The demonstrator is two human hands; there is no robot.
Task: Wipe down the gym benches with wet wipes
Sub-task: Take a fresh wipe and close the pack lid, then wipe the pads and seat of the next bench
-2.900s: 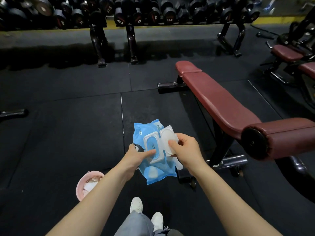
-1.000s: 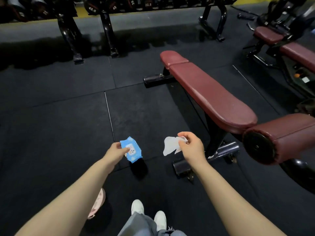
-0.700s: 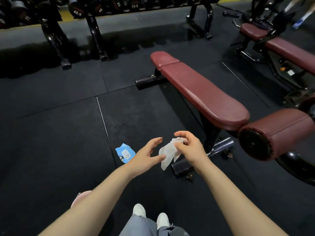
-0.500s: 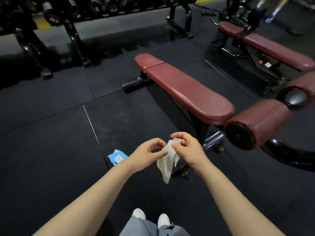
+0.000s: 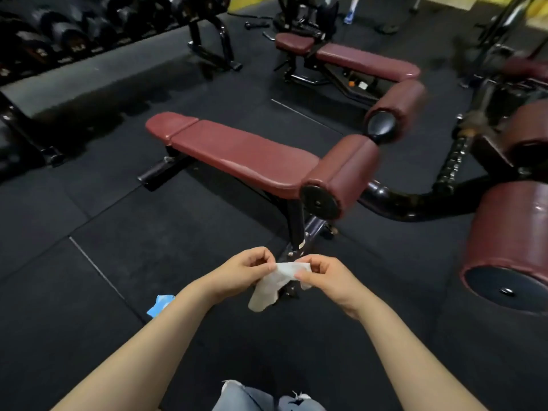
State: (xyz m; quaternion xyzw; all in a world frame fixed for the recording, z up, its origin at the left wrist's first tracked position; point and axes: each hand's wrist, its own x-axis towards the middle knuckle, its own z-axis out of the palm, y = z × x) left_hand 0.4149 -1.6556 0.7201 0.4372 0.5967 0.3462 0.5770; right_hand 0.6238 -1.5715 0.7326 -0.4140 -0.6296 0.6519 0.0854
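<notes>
Hanging limp and crumpled between both hands, a white wet wipe [image 5: 274, 284] is held in the air in front of the near end of the maroon bench [image 5: 237, 152], not touching it. Its cloth looks thin, soft and creased, with the lower corner drooping below the fingers. The left hand [image 5: 240, 272] pinches the wipe's upper left edge between thumb and curled fingers; the right hand [image 5: 329, 278] pinches the upper right edge the same way, fingers bent inward, so the top of the wipe is stretched short between them.

The bench is a long flat padded surface, covered in smooth, slightly glossy maroon vinyl with a seam near its far end, on a black metal frame. At its near end sit cylindrical maroon roller pads [image 5: 344, 176] with round black end caps. On the black rubber tile floor [image 5: 118, 232], to the left of the bench's near leg and partly hidden by the left forearm, lies a blue wipes pack [image 5: 158, 304]. Beyond the bench stands a second maroon bench [image 5: 364, 62], and left of it a rack of dark dumbbells [image 5: 59, 37], blurred.
</notes>
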